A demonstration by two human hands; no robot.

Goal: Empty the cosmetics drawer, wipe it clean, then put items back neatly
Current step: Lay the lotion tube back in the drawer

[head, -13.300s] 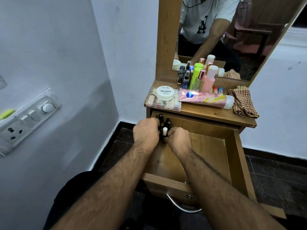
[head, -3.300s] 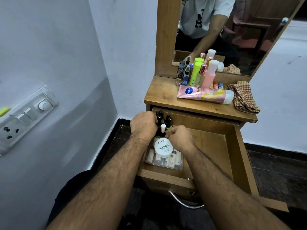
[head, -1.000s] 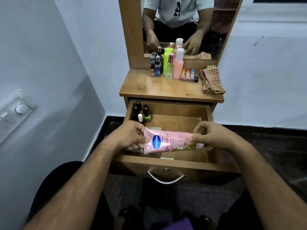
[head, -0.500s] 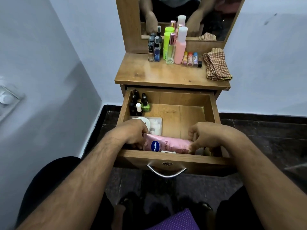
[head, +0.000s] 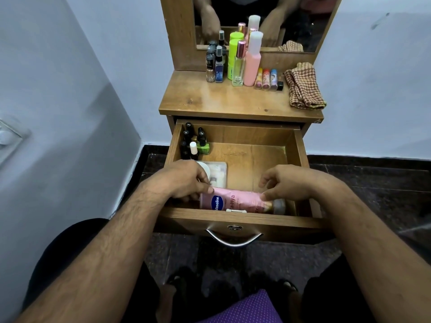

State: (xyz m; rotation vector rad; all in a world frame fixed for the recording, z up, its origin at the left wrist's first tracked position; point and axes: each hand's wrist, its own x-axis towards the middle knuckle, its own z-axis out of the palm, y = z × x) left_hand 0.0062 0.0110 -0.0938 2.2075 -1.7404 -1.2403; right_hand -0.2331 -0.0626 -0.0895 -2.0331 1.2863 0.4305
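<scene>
The wooden drawer (head: pixel 233 217) is pulled out below the dresser top (head: pixel 224 101). A pink Vaseline tube (head: pixel 235 201) lies on its side along the drawer's front wall. My left hand (head: pixel 184 180) pinches the tube's flat left end. My right hand (head: pixel 289 183) hovers over the cap end with loosely curled fingers, its thumb tip touching the tube. Small nail polish bottles (head: pixel 194 143) stand in the drawer's back left corner. A clear box (head: pixel 219 173) with a white jar on it sits in front of them, partly hidden by my left hand.
Several bottles (head: pixel 235 61) and small lip balm sticks (head: pixel 265 79) stand at the back of the dresser top under the mirror (head: pixel 298 17). A checked cloth (head: pixel 303 89) lies at its right. The drawer's bare right half (head: pixel 263 159) shows wood. A wall (head: pixel 70 113) is close on the left.
Both hands have lowered the pink tube from above the drawer to its floor against the front wall. My right hand's fingers have loosened from the cap end.
</scene>
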